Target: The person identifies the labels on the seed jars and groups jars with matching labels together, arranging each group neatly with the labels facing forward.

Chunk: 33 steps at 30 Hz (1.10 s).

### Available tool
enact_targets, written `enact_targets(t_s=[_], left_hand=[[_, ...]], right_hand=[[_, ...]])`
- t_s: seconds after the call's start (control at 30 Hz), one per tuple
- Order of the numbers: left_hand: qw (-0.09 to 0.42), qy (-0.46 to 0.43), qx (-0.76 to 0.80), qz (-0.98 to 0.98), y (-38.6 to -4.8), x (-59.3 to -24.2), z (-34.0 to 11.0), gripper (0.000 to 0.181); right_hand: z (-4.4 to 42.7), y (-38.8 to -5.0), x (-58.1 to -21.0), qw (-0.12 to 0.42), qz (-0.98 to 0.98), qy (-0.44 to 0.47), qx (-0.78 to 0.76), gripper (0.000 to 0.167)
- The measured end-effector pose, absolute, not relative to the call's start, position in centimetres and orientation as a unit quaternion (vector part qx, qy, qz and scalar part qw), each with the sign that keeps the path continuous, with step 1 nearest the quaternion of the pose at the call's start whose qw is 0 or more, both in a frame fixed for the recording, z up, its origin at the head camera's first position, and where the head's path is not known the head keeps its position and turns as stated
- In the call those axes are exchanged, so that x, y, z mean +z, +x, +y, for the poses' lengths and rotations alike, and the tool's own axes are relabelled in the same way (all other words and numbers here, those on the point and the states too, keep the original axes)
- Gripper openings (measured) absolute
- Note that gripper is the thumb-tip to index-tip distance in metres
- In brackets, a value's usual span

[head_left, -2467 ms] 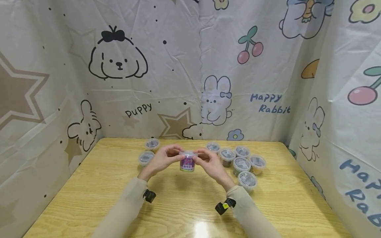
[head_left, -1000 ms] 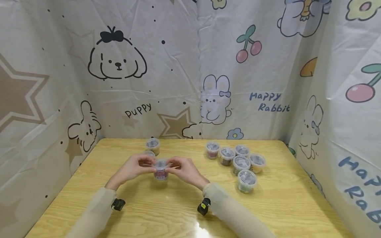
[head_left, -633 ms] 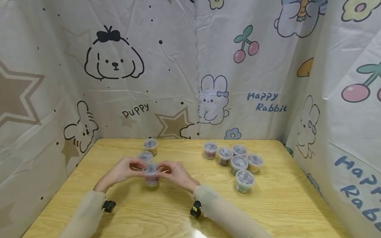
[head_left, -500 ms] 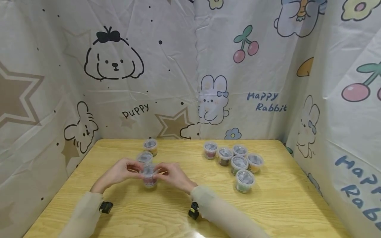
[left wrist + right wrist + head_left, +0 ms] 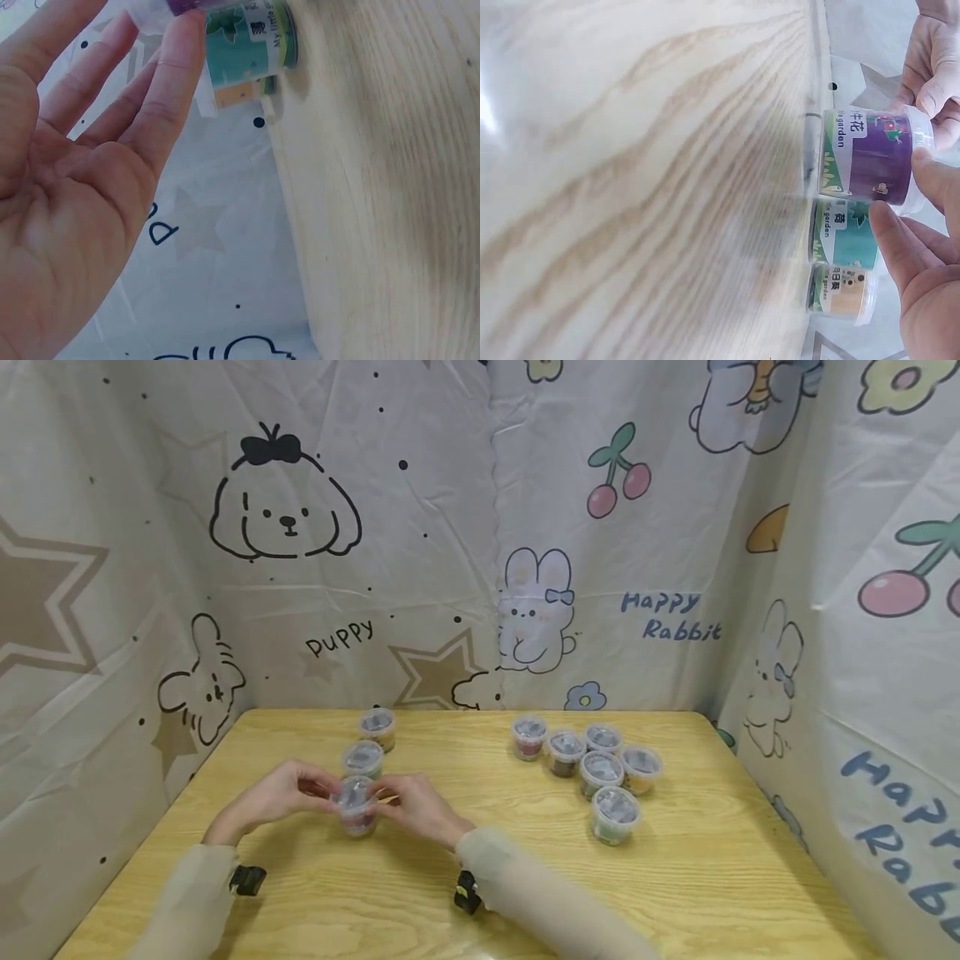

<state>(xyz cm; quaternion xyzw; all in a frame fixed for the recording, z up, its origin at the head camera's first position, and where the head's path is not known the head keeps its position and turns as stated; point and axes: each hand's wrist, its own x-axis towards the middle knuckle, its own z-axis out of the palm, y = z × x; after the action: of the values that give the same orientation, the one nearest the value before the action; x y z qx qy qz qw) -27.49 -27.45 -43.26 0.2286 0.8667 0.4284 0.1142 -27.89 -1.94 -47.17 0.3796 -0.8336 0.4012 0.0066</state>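
Between both hands is a small lidded plastic jar with a purple label (image 5: 874,157), upright in the head view at the left of the table. My left hand (image 5: 288,795) pinches its left side near the clear lid. Thumb and fingers of my right hand (image 5: 416,808) pinch the opposite side of the rim. Whether its base touches the table, I cannot tell. Just behind it stands a green-labelled jar (image 5: 847,232), and beyond that an orange-labelled jar (image 5: 838,289), the three roughly in a row. The left wrist view shows only the edge of the purple jar (image 5: 184,6).
Several similar lidded jars cluster on the right half of the wooden table (image 5: 480,877), among them a pink one (image 5: 529,739) at the back and a pale green one (image 5: 615,817) at the front. A printed curtain (image 5: 435,485) encloses the back and sides.
Both hands have carried the purple-labelled jar from the table's middle leftward and down, to in front of the green-labelled jar. The other jars stay put; the head view has shifted slightly.
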Motion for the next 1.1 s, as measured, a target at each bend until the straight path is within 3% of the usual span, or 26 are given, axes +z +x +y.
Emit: enact_targets(t_s=[0.23, 1.1], left_hand=[[0.124, 0.239, 0.398, 0.877, -27.6, -42.7, -27.8, 0.022], [0.157, 0.191, 0.418, 0.874, -27.7, -42.7, -28.4, 0.023]], right_hand=[[-2.8, -27.8, -47.0, 0.023, -0.845, 0.389, 0.367, 0.016], [-3.9, -27.7, -47.1, 0.014, -0.856, 0.364, 0.368, 0.018]])
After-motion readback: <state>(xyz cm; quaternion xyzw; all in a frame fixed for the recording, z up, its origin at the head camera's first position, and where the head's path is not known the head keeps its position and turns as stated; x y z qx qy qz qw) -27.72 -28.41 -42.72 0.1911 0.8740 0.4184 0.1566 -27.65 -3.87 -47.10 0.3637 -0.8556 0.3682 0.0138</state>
